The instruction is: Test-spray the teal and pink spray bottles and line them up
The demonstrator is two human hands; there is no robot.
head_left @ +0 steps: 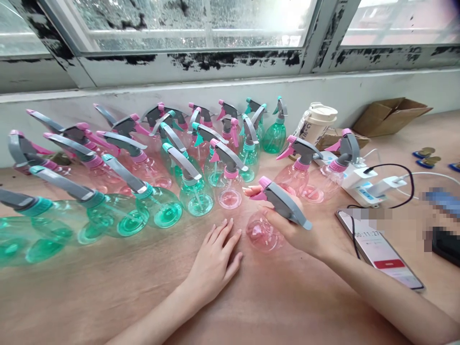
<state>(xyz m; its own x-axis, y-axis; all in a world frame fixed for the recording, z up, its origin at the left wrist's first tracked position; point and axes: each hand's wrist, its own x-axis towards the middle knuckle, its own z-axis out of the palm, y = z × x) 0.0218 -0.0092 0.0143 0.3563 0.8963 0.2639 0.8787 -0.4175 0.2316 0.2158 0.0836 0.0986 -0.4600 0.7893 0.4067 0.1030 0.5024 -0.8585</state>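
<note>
A clear pink spray bottle (263, 234) with a grey and pink trigger head is gripped around its neck by my right hand (293, 223). Its base is on or close to the wooden table; I cannot tell which. Flat on the tabletop, to the left of this bottle, rests my left hand (217, 261), fingers stretched out and holding nothing. Just beyond its fingertips stand another pink spray bottle (230, 194) and a green spray bottle (197, 197). Two more pink bottles (293, 177) are upright behind my right hand.
Several green and pink spray bottles (158, 206) crowd the left and back of the table (143, 297). On the right are a white power strip (362, 194) with cables, a phone (383, 251) showing a timer, a lidded cup (316, 122) and a brown paper bag (390, 117).
</note>
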